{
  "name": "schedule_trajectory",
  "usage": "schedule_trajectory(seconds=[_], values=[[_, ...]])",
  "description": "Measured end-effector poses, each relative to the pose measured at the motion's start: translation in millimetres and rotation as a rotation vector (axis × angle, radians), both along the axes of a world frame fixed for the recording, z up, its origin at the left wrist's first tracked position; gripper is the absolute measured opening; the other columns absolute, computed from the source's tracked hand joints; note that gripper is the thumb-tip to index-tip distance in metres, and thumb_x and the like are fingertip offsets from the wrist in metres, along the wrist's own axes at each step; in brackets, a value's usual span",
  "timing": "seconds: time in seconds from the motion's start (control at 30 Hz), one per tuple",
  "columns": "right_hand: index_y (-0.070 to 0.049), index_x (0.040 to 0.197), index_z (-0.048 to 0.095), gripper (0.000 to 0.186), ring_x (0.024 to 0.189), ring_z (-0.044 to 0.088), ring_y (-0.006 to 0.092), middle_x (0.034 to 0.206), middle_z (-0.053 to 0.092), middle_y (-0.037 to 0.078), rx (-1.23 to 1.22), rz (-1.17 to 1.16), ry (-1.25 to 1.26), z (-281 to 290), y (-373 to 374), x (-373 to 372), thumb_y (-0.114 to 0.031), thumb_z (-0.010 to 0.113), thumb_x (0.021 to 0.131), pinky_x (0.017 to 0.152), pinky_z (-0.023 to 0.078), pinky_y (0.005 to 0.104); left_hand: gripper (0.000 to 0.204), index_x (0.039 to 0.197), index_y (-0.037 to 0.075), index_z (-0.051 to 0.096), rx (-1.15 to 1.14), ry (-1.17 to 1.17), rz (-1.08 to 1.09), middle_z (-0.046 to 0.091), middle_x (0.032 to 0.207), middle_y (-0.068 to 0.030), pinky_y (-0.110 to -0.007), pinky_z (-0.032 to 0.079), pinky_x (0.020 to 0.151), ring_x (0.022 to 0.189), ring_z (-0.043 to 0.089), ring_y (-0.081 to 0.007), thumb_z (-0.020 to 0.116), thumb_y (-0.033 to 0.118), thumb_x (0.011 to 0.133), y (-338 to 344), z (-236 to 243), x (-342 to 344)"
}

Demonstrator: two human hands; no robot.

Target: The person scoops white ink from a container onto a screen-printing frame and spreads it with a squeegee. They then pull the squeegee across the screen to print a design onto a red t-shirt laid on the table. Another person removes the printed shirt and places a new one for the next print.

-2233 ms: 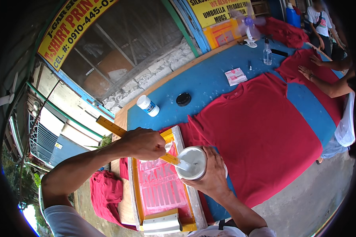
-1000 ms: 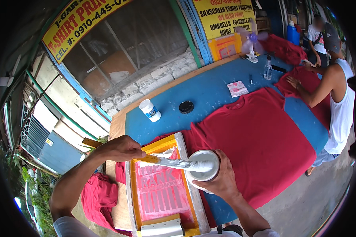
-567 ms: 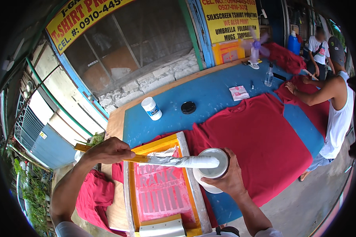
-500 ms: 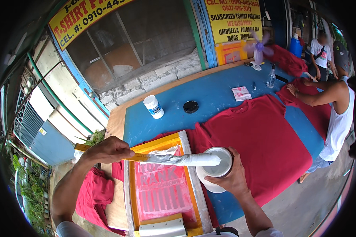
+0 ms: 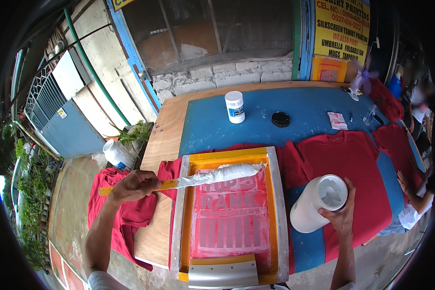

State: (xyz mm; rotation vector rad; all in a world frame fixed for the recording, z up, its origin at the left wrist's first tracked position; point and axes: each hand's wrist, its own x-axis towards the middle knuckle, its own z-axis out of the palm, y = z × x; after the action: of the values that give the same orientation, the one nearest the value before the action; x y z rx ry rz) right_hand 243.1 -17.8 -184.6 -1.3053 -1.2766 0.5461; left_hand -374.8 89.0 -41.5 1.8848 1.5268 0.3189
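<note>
While the left hand (image 5: 139, 185) grips the yellow stick (image 5: 170, 184), coated end over the screen (image 5: 231, 229) to its right, and the right hand (image 5: 342, 213) clasps the white tub (image 5: 307, 209), holding the stick level should limit drips.

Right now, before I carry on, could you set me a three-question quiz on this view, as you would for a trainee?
1. Which hand holds the yellow stick, its right end coated in white paste?
2. True or false: the white tub has its mouth covered.
3. Which thing lies at the near end of the screen frame?
A) a black lid
B) a silver squeegee
C) a clear bottle

Key:
1. The left hand.
2. False: its mouth is open.
3. B
</note>
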Motion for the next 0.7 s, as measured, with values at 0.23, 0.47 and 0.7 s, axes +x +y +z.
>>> schedule_trajectory(seconds=[0.23,0.47,0.7], values=[[-0.008,0.168,0.032,0.143,0.141,0.062,0.0345,0.151,0.057,0.016,-0.05,-0.048,0.011,2,-6,-5,-0.05,0.111,0.056,0.121,0.054,0.0521,0.016,0.103,0.005,0.072,0.498,0.297,-0.103,0.076,0.087,-0.0166,-0.053,0.057,0.065,0.076,0.073,-0.0425,0.073,0.021,0.107,27,-142,-61],[-0.008,0.168,0.035,0.144,0.144,0.059,0.0337,0.154,0.054,0.015,-0.049,-0.094,-0.067,2,-8,-5,-0.059,0.109,0.055,0.122,0.052,0.0515,0.014,0.113,0.006,0.07,0.662,0.155,-0.226,0.073,0.095,-0.0162,-0.053,0.058,0.066,0.078,0.073,-0.043,0.069,0.02,0.109,80,-225,-63],[-0.007,0.169,0.034,0.147,0.147,0.055,0.034,0.156,0.051,0.015,-0.043,-0.096,-0.122,3,-8,-4,-0.065,0.107,0.055,0.123,0.051,0.0507,0.016,0.115,0.007,0.067,0.611,0.128,-0.242,0.072,0.092,-0.0158,-0.055,0.058,0.062,0.077,0.072,-0.0443,0.066,0.022,0.111,99,-256,-68]])
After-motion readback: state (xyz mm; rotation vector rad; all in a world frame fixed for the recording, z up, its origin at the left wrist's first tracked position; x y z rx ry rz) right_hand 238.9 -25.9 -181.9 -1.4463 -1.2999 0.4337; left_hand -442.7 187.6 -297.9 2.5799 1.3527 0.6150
